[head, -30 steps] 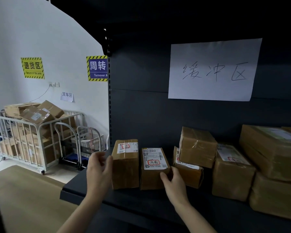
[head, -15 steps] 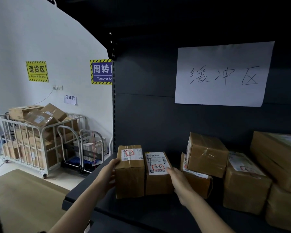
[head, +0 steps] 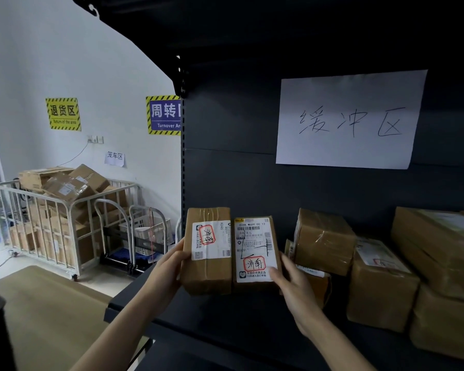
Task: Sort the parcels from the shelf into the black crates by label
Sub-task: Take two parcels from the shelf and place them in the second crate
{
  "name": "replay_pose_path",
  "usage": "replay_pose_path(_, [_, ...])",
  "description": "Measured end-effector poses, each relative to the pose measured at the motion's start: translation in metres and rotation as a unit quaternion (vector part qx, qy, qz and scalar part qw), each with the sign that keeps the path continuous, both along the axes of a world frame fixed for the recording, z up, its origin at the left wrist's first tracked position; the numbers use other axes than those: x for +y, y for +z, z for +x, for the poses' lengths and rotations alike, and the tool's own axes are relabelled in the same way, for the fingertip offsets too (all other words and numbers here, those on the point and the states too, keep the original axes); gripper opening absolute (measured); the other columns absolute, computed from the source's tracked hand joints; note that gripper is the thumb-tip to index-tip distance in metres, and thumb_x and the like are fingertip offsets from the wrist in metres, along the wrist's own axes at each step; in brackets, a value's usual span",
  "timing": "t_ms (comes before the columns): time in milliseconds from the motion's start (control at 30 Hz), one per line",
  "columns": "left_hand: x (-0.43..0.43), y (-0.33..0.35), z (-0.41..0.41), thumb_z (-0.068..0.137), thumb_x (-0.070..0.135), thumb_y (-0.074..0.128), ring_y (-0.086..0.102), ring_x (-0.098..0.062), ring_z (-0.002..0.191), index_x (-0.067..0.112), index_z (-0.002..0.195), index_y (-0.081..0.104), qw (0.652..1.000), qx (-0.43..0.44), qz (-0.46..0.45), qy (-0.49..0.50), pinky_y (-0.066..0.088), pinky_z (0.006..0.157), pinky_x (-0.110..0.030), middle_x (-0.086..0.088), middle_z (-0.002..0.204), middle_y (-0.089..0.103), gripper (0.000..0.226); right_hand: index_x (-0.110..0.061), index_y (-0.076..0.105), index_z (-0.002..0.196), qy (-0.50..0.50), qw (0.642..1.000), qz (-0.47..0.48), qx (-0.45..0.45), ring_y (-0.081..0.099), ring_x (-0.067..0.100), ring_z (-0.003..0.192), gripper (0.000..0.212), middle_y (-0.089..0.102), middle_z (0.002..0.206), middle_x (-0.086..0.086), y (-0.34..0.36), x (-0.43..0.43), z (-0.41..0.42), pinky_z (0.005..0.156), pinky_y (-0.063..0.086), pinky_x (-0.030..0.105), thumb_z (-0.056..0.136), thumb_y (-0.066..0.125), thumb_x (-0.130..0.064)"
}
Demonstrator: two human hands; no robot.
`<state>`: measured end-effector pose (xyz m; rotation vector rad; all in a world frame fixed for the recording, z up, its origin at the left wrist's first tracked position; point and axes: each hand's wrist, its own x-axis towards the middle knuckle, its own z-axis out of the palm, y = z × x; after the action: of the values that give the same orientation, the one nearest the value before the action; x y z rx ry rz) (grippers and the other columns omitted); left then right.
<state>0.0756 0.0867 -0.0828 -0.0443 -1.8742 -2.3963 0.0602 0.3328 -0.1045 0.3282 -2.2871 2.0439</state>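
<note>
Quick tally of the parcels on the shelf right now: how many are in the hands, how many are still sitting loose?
Parcels pressed together between the left hand and right hand: 2, the left parcel and the right parcel, both marked 济南 in red.
Loose parcels to their right: at least 5; the frame edge cuts the stack off.
Total in view: at least 7.

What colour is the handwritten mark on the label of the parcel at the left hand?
Red: red characters inside a red outline on the white label, clearest in the head view.

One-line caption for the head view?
Both hands, left and right, clasp two labelled parcels side by side above the shelf.
</note>
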Motion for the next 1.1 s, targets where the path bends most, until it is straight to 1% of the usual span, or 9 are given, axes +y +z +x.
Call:
replay_pose_path(100, [0.002, 0.003, 0.01, 0.095, 0.01, 0.038, 0.067, -0.022, 0.103, 0.032, 0.121, 0.056, 1.0, 0.011, 0.0, 0.004, 0.057, 0.073, -0.032, -0.004, 0.114, 0.07, 0.039, -0.058, 0.044, 0.101, 0.008, 1.0, -0.007, 0.016, 0.055, -0.013, 0.092, 0.035, 0.059, 0.096, -0.032, 0.003, 0.004, 0.009, 0.07, 0.042, 0.011, 0.092, 0.053, -0.026])
replay_pose_path(200, [0.003, 0.007, 0.024, 0.095, 0.012, 0.039, 0.063, -0.026, 0.108, 0.032, 0.13, 0.051, 1.0, 0.013, 0.001, 0.014, 0.053, 0.078, -0.036, -0.007, 0.119, 0.067, 0.042, -0.055, 0.044, 0.108, 0.024, 0.999, -0.022, 0.024, 0.054, -0.01, 0.098, 0.035, 0.059, 0.105, -0.028, 0.006, 0.005, 0.017, 0.074, 0.043, 0.012, 0.092, 0.054, -0.026])
replay_pose_path(367, [0.001, 0.012, 0.058, 0.096, 0.015, 0.04, 0.063, -0.027, 0.108, 0.04, 0.125, 0.051, 0.998, 0.026, -0.021, 0.05, 0.053, 0.081, -0.038, -0.004, 0.116, 0.068, 0.04, -0.049, 0.039, 0.125, 0.06, 0.997, -0.031, 0.033, 0.05, -0.029, 0.086, 0.041, 0.057, 0.098, -0.035, 0.009, -0.002, 0.032, 0.068, 0.04, 0.007, 0.092, 0.053, -0.029])
replay_pose_path(500, [-0.011, 0.012, 0.084, 0.094, 0.021, 0.046, 0.067, -0.023, 0.099, 0.047, 0.115, 0.055, 0.995, 0.029, -0.047, 0.086, 0.058, 0.073, -0.034, 0.001, 0.106, 0.072, 0.035, -0.033, 0.038, 0.139, 0.086, 0.995, -0.036, 0.031, 0.049, -0.01, 0.103, 0.05, 0.056, 0.119, -0.022, 0.007, -0.018, 0.041, 0.092, 0.034, 0.018, 0.092, 0.054, -0.03])
replay_pose_path(600, [-0.026, 0.012, 0.105, 0.092, 0.023, 0.049, 0.064, -0.024, 0.104, 0.045, 0.119, 0.055, 0.992, 0.029, -0.053, 0.114, 0.057, 0.081, -0.037, 0.0, 0.108, 0.071, 0.036, -0.029, 0.037, 0.141, 0.114, 0.992, -0.04, 0.029, 0.049, -0.01, 0.1, 0.053, 0.057, 0.115, -0.022, 0.005, -0.038, 0.048, 0.087, 0.036, 0.015, 0.092, 0.054, -0.029])
replay_pose_path(800, [-0.066, 0.011, 0.145, 0.092, 0.021, 0.05, 0.062, -0.024, 0.108, 0.041, 0.127, 0.052, 0.983, 0.029, -0.061, 0.173, 0.053, 0.089, -0.043, 0.002, 0.111, 0.07, 0.04, -0.036, 0.051, 0.125, 0.173, 0.984, -0.034, 0.039, 0.058, -0.017, 0.093, 0.034, 0.065, 0.1, -0.028, 0.007, -0.086, 0.066, 0.066, 0.044, 0.002, 0.093, 0.053, -0.025])
replay_pose_path(967, [-0.111, 0.011, 0.185, 0.092, 0.019, 0.048, 0.061, -0.028, 0.112, 0.033, 0.131, 0.051, 0.976, 0.029, -0.052, 0.212, 0.046, 0.099, -0.052, -0.004, 0.118, 0.067, 0.041, -0.045, 0.055, 0.102, 0.221, 0.974, -0.033, 0.041, 0.06, -0.017, 0.088, 0.027, 0.068, 0.091, -0.032, 0.011, -0.141, 0.088, 0.062, 0.043, -0.001, 0.094, 0.052, -0.019])
replay_pose_path(1033, [-0.131, 0.011, 0.202, 0.093, 0.016, 0.046, 0.063, -0.028, 0.109, 0.033, 0.128, 0.053, 0.972, 0.031, -0.046, 0.226, 0.049, 0.096, -0.049, -0.004, 0.117, 0.068, 0.04, -0.046, 0.055, 0.1, 0.236, 0.97, -0.031, 0.042, 0.061, -0.015, 0.087, 0.029, 0.068, 0.09, -0.03, 0.013, -0.166, 0.097, 0.062, 0.045, 0.0, 0.094, 0.051, -0.018])
replay_pose_path(1100, [-0.154, 0.011, 0.22, 0.093, 0.014, 0.046, 0.067, -0.023, 0.101, 0.035, 0.122, 0.056, 0.97, 0.039, -0.042, 0.237, 0.058, 0.08, -0.038, -0.002, 0.111, 0.071, 0.038, -0.045, 0.055, 0.101, 0.252, 0.966, -0.03, 0.046, 0.062, -0.014, 0.086, 0.03, 0.069, 0.089, -0.031, 0.014, -0.193, 0.108, 0.062, 0.046, 0.002, 0.094, 0.051, -0.016])
